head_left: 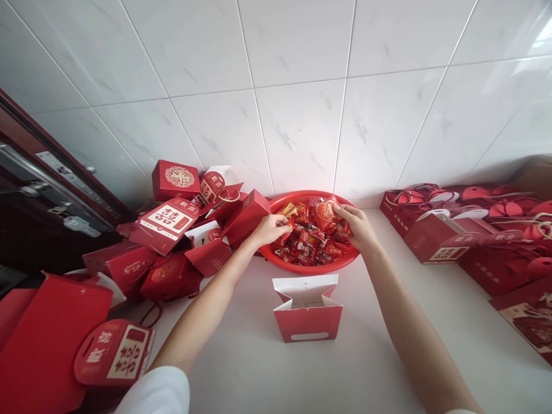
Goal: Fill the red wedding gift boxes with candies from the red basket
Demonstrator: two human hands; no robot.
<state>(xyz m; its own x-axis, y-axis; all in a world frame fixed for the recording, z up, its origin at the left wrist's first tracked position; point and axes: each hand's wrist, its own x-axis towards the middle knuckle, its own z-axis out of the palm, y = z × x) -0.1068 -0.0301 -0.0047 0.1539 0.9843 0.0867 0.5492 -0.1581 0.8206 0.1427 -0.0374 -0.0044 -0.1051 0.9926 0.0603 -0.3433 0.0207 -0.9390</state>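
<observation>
A round red plastic basket [310, 268] holds many wrapped candies [304, 248] in red and gold wrappers. At its left side my left hand [272, 229] is closed, fingertips pinched at the candies; what they grip is too small to make out. My right hand [354, 223], over the basket's right side, grips a larger red packet [326, 215] with gold print between thumb and fingers. In front of the basket an open red box [308, 323] with a white inside stands upright, its top flaps spread, touched by neither hand.
Red gift boxes [168, 221] lie in a loose pile at the left. Rows of closed red boxes [435, 236] with handles stand at the right. Behind the white table [259, 368] rises a tiled wall [297, 132]. A dark door frame [47, 172] is at the far left.
</observation>
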